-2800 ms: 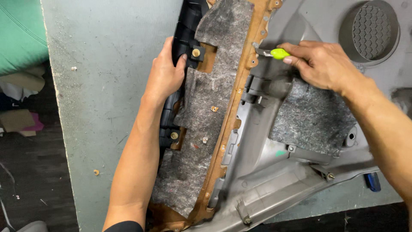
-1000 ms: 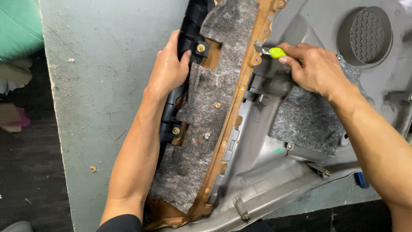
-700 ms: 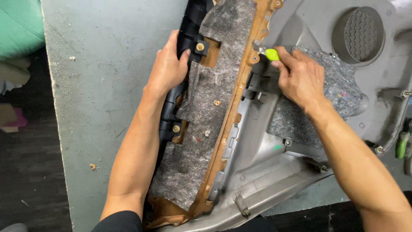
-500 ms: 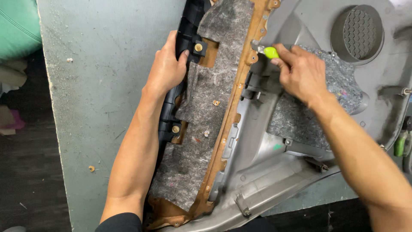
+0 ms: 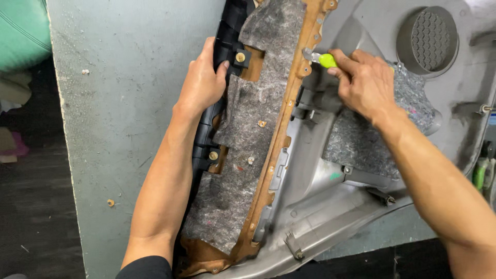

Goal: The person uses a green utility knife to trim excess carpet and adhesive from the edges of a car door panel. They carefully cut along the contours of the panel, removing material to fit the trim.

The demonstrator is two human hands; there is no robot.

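A grey plastic car door panel (image 5: 454,98) lies inner side up on a pale table (image 5: 124,82). A brown fibreboard insert covered in grey felt (image 5: 258,113) runs diagonally across it, with a black trim strip (image 5: 227,31) along its left edge. My left hand (image 5: 204,82) grips that black strip and the insert's edge. My right hand (image 5: 364,82) holds a small tool with a bright green handle (image 5: 326,60), its metal tip against the brown edge of the insert near the top.
A round speaker grille (image 5: 430,37) sits at the panel's upper right. A second felt pad (image 5: 361,139) lies under my right wrist. Green fabric (image 5: 20,31) lies at far left, above a dark floor. A small clip (image 5: 110,202) rests on the table.
My right hand shifted along the insert's edge with the green-handled tool, then came back near its earlier spot. The left hand kept its grip on the black strip.
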